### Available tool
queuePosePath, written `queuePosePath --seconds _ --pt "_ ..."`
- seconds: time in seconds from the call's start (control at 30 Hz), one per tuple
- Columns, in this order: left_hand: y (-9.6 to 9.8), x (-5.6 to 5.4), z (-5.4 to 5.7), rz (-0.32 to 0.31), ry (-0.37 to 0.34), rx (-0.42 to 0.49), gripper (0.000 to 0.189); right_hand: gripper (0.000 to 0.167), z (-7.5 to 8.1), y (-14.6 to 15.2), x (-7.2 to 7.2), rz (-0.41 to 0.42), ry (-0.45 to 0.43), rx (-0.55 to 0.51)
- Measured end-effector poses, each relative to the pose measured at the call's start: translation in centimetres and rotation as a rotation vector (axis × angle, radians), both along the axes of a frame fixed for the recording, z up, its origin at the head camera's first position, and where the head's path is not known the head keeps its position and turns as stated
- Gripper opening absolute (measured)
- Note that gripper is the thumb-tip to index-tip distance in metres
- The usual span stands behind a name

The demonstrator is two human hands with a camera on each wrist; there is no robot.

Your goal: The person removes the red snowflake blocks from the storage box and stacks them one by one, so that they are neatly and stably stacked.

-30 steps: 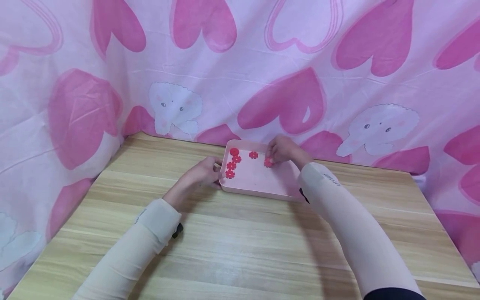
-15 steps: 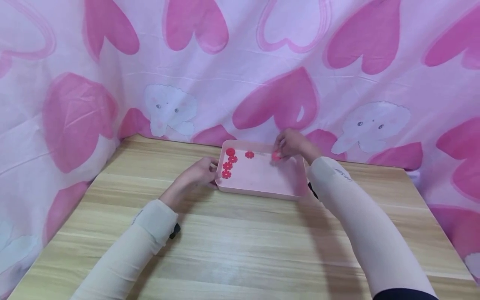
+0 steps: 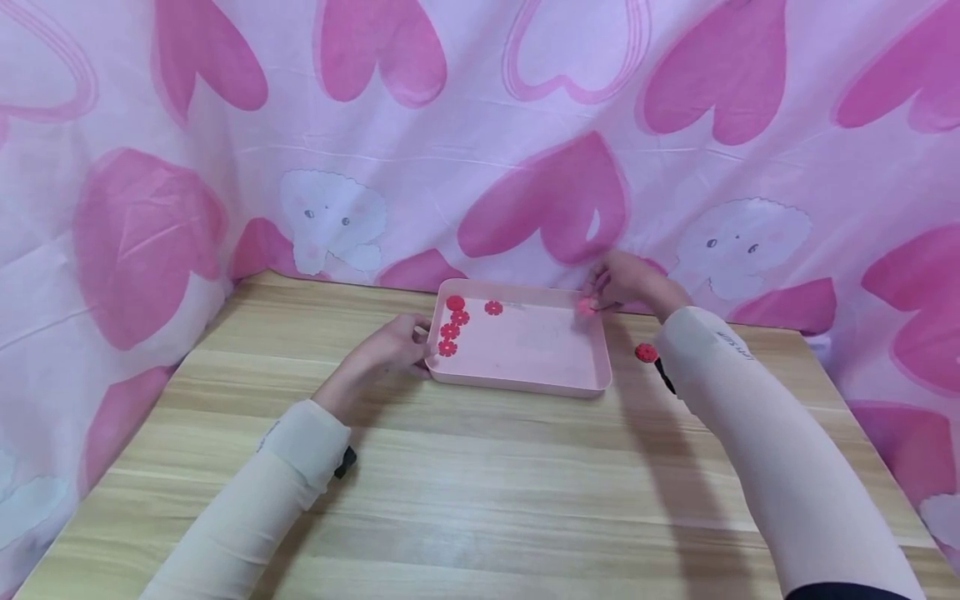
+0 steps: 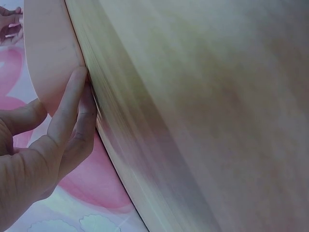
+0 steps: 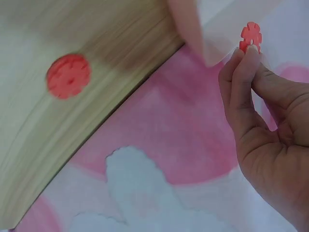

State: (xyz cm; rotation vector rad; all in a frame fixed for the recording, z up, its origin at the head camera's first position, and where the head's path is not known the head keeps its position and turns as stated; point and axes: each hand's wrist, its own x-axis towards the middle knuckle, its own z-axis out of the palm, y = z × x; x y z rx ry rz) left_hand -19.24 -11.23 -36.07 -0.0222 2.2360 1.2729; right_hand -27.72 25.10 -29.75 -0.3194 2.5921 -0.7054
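At the far right corner of the pink tray (image 3: 517, 387), my right hand (image 3: 626, 279) pinches a red notched plastic disc (image 5: 251, 35) between thumb and fingers, near the rim. My left hand (image 3: 393, 343) holds the tray's left side; in the left wrist view its thumb meets the rim and its fingers (image 4: 72, 96) lie along the outer wall. Inside the tray, several red flower-shaped discs (image 3: 448, 331) form a column by the left wall. One more disc (image 3: 493, 308) lies apart near the back wall.
Right of the tray, a red stack of notched discs (image 3: 646, 352) lies on the wooden table (image 3: 480, 475), close to the right sleeve. A pink heart-patterned cloth (image 3: 420, 192) hangs behind the table's back edge.
My right hand has moved right with its disc, from inside the tray to the far right corner. The stack on the table has come into sight. The left hand keeps its hold.
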Motion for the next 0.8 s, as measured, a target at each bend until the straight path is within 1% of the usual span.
queuePosePath --seconds 0.07,0.17,0.27,0.43,0.63,0.8 --pt "0.0 0.0 0.0 -0.002 0.003 0.000 0.052 0.018 -0.1 0.9 0.0 0.011 -0.014 0.006" --pt "-0.1 0.1 0.0 -0.008 0.017 0.004 0.052 0.018 -0.3 2.2 0.2 0.007 -0.033 0.000" --pt "-0.2 0.1 -0.1 -0.004 0.027 0.026 0.051 0.018 -0.5 3.4 0.5 -0.006 -0.047 0.007" --pt "-0.1 0.2 -0.2 0.010 0.018 0.057 0.049 0.020 -0.8 5.4 0.9 -0.030 -0.092 0.034" --pt "-0.2 0.1 -0.2 0.010 0.014 0.055 0.049 0.019 -1.4 7.2 1.3 -0.032 -0.109 0.071" --pt "-0.2 0.0 -0.2 0.005 0.010 0.026 0.049 0.014 -1.9 8.0 1.6 -0.029 -0.163 0.110"
